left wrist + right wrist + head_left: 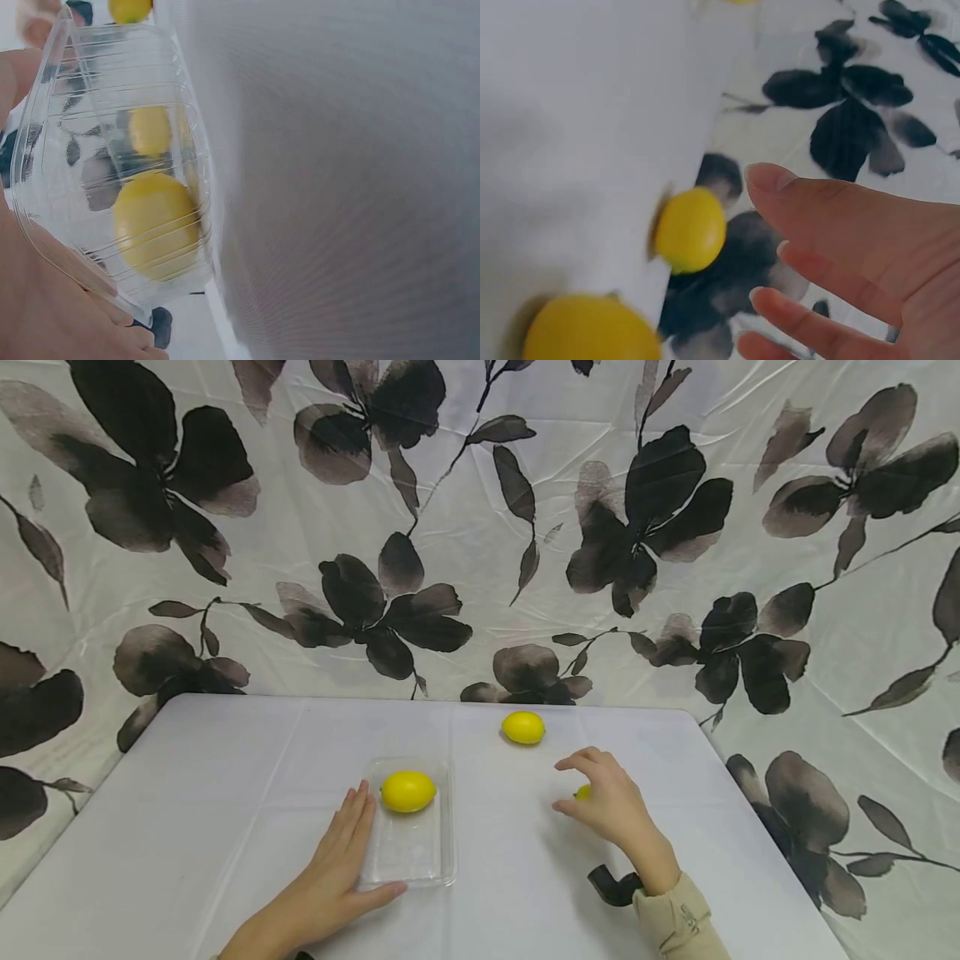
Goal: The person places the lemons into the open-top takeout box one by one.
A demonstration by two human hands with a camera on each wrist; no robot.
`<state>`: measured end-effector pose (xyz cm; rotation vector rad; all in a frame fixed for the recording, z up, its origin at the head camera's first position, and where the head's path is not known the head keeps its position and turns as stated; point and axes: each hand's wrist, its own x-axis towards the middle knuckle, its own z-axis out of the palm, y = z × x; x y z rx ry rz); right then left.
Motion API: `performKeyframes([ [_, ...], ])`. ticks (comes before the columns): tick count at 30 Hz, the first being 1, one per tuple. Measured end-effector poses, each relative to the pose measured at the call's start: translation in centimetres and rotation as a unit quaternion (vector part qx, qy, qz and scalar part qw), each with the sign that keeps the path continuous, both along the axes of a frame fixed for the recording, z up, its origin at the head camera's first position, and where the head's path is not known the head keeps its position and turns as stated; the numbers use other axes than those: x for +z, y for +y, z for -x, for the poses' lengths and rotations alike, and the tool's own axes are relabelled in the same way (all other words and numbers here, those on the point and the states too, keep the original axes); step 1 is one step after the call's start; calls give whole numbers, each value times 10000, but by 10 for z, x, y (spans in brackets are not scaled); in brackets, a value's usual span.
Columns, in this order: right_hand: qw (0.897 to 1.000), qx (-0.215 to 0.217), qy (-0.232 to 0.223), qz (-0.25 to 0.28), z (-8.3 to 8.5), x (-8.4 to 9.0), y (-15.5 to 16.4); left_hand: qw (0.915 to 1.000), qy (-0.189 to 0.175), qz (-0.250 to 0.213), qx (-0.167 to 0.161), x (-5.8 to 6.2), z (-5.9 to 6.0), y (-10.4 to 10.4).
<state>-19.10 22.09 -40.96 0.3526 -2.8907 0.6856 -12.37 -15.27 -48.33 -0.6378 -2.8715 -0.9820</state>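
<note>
White table [225, 793]; clear tray [416, 860] at centre, one lemon [408, 791] inside. Left hand [330, 877] flat, fingers straight, steadying tray's left edge. Right hand [611, 802] spread, loosely arched over second lemon [582, 792], not gripping. Risk: fingertips nudge round lemon, it rolls toward table edge. Third lemon [522, 727] near back edge.

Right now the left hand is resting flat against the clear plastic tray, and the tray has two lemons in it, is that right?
Not quite. The left hand does rest flat against the clear plastic tray, but the tray holds only one lemon. The head view shows it: a second lemon lies on the table beyond the tray, and a third sits mostly hidden behind the right hand.
</note>
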Motion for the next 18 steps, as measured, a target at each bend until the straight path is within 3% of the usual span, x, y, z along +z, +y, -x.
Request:
performKeyframes([
  [8,9980,-450,-374,-253,-7,-21,37,9999,107,54,0,-3,1,0],
  [18,9959,-770,-427,-213,-6,-39,45,10000,78,48,29,-2,1,0],
])
